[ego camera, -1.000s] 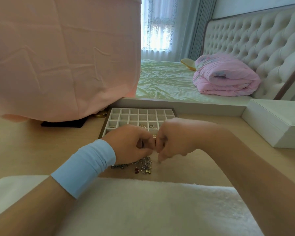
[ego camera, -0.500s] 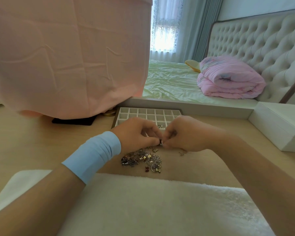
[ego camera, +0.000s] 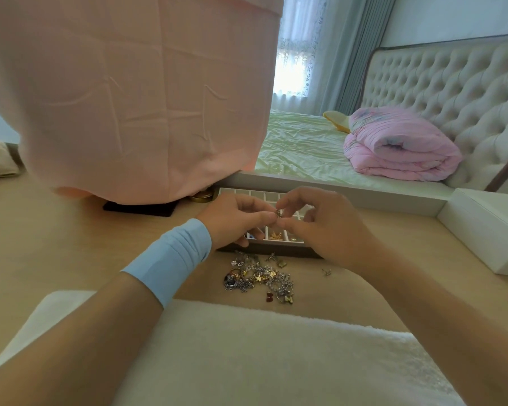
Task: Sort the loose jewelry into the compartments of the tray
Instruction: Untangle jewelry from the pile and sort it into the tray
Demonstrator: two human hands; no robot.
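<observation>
A white tray (ego camera: 279, 248) with many small compartments lies on the wooden table, mostly hidden behind my hands. My left hand (ego camera: 235, 219) and my right hand (ego camera: 320, 227) meet above it, both pinching one small metal jewelry piece (ego camera: 278, 213) between fingertips. A gold piece (ego camera: 276, 236) lies in a front compartment. The pile of loose jewelry (ego camera: 260, 278) sits on the table just in front of the tray. One small piece (ego camera: 326, 271) lies apart to the right.
A large pink cloth-covered object (ego camera: 135, 95) stands at the left rear on a black base (ego camera: 138, 208). A white box (ego camera: 487, 230) sits at the right. A white fluffy mat (ego camera: 247, 356) covers the near edge. Behind the table is a bed with a pink quilt (ego camera: 399, 148).
Both hands have lifted from the pile with the small piece and now hold it higher, over the tray. The pile is now uncovered.
</observation>
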